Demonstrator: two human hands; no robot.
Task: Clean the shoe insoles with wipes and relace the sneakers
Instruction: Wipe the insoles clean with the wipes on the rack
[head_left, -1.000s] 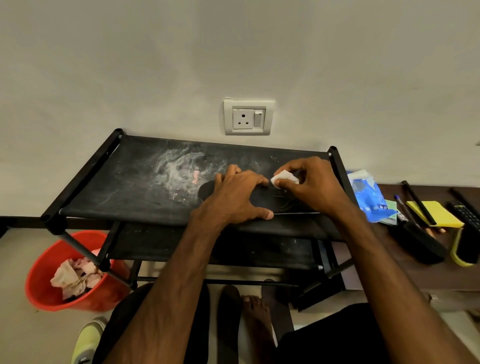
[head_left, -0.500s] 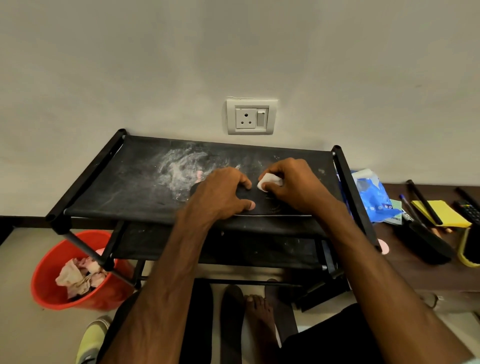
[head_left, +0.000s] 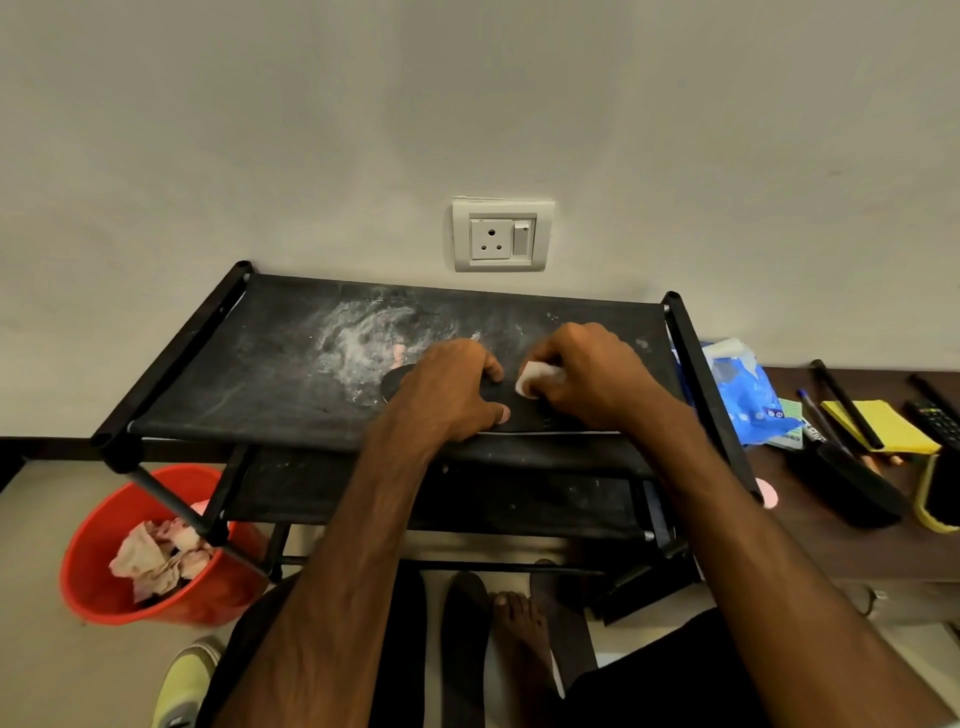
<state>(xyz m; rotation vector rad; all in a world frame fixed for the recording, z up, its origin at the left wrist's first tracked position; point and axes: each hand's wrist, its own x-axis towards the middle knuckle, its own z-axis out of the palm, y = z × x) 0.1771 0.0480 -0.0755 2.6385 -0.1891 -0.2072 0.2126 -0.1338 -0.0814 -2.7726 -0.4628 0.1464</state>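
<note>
A black insole (head_left: 524, 413) lies flat on the top shelf of a black rack (head_left: 270, 374). My left hand (head_left: 447, 389) holds its left half down, fingers curled over the far edge and thumb at the near edge. My right hand (head_left: 587, 374) pinches a small folded white wipe (head_left: 532, 379) and presses it onto the insole just right of the left hand. More dark insoles (head_left: 465, 639) lie on the floor beside my bare foot. A yellow-green sneaker (head_left: 182, 686) shows at the bottom left.
A red bucket (head_left: 104, 597) with crumpled used wipes stands under the rack's left corner. A blue wipes pack (head_left: 748, 400) lies right of the rack on a brown surface, with pens, a yellow notepad (head_left: 883, 426) and a remote. A wall socket (head_left: 501, 234) sits above.
My right hand has slid the wipe leftwards along the insole, from its right part toward the left hand. The left hand keeps holding the insole in place.
</note>
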